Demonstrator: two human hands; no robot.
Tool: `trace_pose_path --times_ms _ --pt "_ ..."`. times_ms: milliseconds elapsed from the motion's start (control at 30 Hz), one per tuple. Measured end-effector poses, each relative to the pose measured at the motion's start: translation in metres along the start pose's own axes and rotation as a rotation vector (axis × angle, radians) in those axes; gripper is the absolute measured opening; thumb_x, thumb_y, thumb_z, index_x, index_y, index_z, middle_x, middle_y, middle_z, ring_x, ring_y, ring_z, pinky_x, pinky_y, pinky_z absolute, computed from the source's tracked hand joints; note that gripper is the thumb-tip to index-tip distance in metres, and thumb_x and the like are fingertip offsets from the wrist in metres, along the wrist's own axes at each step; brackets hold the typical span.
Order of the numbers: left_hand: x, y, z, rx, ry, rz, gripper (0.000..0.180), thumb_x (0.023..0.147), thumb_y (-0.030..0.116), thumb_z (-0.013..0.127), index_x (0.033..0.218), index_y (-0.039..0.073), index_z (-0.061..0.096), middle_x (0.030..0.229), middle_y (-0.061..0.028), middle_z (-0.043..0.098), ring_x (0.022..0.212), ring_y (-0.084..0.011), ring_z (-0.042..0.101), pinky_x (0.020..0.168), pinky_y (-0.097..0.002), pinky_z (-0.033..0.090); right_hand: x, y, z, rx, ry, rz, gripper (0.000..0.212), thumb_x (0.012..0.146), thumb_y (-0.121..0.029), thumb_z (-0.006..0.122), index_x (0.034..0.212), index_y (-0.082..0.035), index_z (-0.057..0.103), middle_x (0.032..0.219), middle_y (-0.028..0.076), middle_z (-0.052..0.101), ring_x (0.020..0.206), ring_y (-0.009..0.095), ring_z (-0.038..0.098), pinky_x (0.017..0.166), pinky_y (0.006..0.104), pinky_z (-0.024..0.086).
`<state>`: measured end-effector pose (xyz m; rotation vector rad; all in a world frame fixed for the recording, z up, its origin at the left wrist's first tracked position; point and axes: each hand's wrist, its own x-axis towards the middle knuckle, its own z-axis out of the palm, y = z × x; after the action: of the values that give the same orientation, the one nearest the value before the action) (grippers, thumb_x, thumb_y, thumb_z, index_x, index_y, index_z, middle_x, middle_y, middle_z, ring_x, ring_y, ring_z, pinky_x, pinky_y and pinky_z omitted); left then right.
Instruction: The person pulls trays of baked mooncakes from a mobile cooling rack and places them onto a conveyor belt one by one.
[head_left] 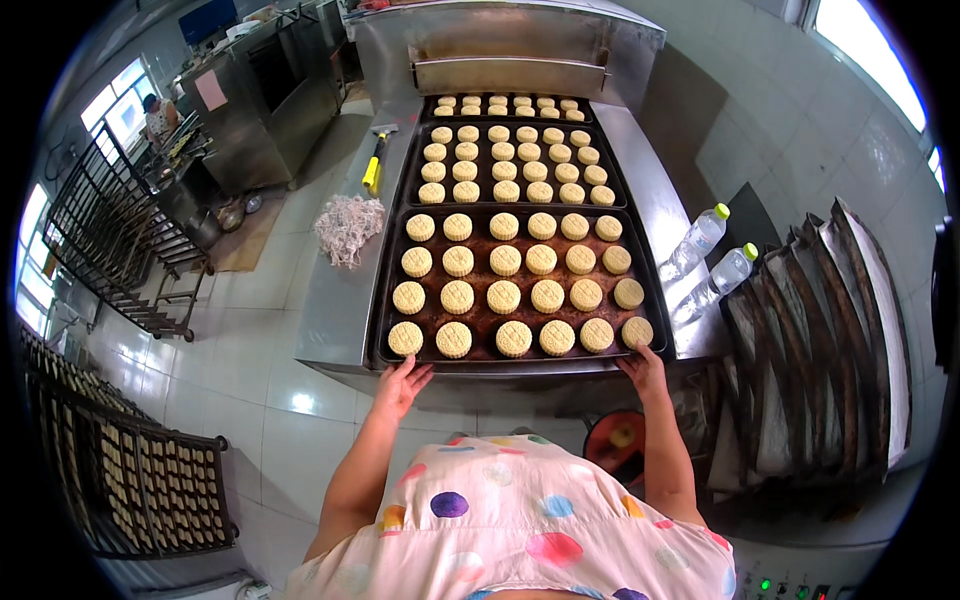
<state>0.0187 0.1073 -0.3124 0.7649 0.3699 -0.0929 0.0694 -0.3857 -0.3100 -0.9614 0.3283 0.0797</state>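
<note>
L hand [400, 388] & R hand [646, 372] well apart, fingers [420, 373] spread, bare forearms [362, 450] extended fwd

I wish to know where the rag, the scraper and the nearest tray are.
Rag [349, 230]: head view, middle of its heap.
Scraper [372, 174]: head view, yellow handle.
Nearest tray [482, 319]: head view, bare part of its surface.

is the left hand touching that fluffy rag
Apart. The head view shows the left hand at the nearest tray's front edge, with bare metal ledge plainly visible between it and the rag.
</note>
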Motion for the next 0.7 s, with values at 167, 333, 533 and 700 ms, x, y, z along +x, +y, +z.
trace_pose_path --times_ms 167,333,533,700 --pt "0.000 -0.002 0.000 0.037 0.008 0.026 0.041 0.081 0.013 0.069 0.113 0.002 0.044 0.106 -0.0094 0.053 0.105 -0.0312 0.056 0.093 -0.0455 0.046 -0.005 0.010 0.007 -0.016 -0.021 -0.001 0.028 0.084 -0.015 0.061 0.110 -0.006 0.052 0.098 0.004 0.059 0.093 0.020 0.058 0.087 0.0410 0.049" --pt "-0.003 -0.002 -0.002 0.144 -0.077 0.060 0.036 0.082 0.013 0.068 0.107 0.001 0.045 0.103 -0.0108 0.056 0.105 -0.0308 0.057 0.093 -0.0418 0.046 -0.016 0.018 0.018 -0.045 -0.020 -0.050 0.032 0.085 -0.010 0.063 0.111 -0.003 0.047 0.100 0.007 0.057 0.092 0.021 0.059 0.087 0.0400 0.051" --pt "0.001 -0.008 -0.003 0.194 -0.001 0.103 0.031 0.084 0.015 0.066 0.103 0.002 0.046 0.102 -0.0102 0.056 0.100 -0.0274 0.061 0.087 -0.0383 0.049 -0.016 0.021 0.021 -0.072 -0.013 -0.101 0.034 0.086 -0.012 0.062 0.114 0.000 0.045 0.104 0.008 0.056 0.093 0.020 0.059 0.087 0.0378 0.051" --pt "0.001 -0.012 0.001 0.259 0.073 0.128 0.027 0.084 0.016 0.067 0.098 0.004 0.048 0.097 -0.0067 0.057 0.094 -0.0242 0.063 0.079 -0.0334 0.051 -0.014 0.025 0.021 -0.092 -0.014 -0.130 0.035 0.087 -0.013 0.061 0.114 0.002 0.044 0.105 0.009 0.055 0.093 0.019 0.059 0.087 0.0358 0.051"
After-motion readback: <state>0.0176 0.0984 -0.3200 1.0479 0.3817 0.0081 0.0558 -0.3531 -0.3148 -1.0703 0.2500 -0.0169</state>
